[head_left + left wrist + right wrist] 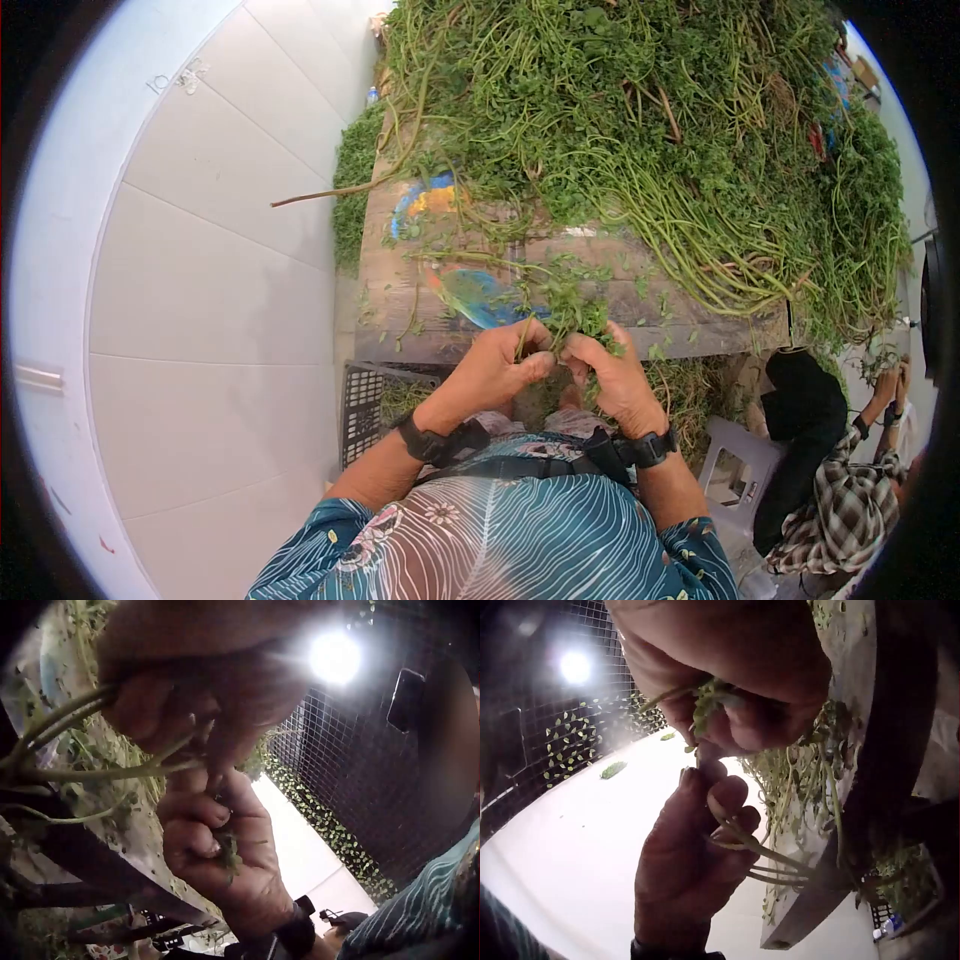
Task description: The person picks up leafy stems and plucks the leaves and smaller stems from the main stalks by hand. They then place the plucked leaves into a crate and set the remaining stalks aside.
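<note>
As both hands point(500, 365) point(618, 375) pinch the sprig point(577, 310), its length points forward over the table point(725, 332)

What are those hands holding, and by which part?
The left hand grips green stems, which stick out past it; the right hand holds a leafy sprig. Exactly where along each is hidden.

1. A pale wall point(220, 300) with thin panel seams rises along the left.
2. The worktop point(383, 345), its surface brown and worn, stands centrally.
3. A black slatted crate point(361, 405) sits near left, below its edge.
4. Right: a pale lavender stool point(748, 447).
5. Overhead, a bright lamp point(335, 657) glares beside dark mesh point(322, 731).
</note>
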Demonstrator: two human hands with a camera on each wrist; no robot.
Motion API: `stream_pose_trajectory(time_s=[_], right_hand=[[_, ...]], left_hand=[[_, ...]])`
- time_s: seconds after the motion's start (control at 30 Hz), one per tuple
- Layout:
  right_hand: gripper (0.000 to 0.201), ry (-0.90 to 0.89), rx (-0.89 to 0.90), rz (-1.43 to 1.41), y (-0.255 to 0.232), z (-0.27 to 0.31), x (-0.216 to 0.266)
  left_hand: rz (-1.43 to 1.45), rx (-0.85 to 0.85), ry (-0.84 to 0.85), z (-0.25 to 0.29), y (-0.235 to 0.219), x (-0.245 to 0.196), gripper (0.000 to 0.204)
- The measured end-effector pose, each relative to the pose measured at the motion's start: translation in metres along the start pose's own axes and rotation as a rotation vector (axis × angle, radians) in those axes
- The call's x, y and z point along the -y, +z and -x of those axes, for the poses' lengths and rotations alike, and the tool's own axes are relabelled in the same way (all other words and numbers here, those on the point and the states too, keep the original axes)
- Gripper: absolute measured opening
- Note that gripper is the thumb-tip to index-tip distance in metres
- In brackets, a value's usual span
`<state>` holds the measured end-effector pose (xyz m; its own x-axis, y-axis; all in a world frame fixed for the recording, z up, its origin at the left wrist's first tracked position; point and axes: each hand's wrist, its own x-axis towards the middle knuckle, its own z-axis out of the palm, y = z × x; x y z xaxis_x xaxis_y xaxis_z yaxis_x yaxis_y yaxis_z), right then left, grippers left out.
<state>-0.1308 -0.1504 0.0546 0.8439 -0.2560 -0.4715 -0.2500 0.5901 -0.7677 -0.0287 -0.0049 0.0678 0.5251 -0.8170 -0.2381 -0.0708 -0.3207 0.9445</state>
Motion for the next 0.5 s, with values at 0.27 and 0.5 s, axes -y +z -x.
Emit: stream_pose_trajectory(time_s=[0.27, 0.5], right_hand=[[0.021, -0.088, 0.031, -0.112, -0.011, 0.007, -0.002], [0.021, -0.209, 0.073, -0.297, -0.01, 0.014, 0.008]], left_hand=[[0.189, -0.078, -0.059, -0.002, 0.008, -0.012, 0.015], [0.1, -0.037, -0.016, -0.005, 0.011, -0.008, 0.013]])
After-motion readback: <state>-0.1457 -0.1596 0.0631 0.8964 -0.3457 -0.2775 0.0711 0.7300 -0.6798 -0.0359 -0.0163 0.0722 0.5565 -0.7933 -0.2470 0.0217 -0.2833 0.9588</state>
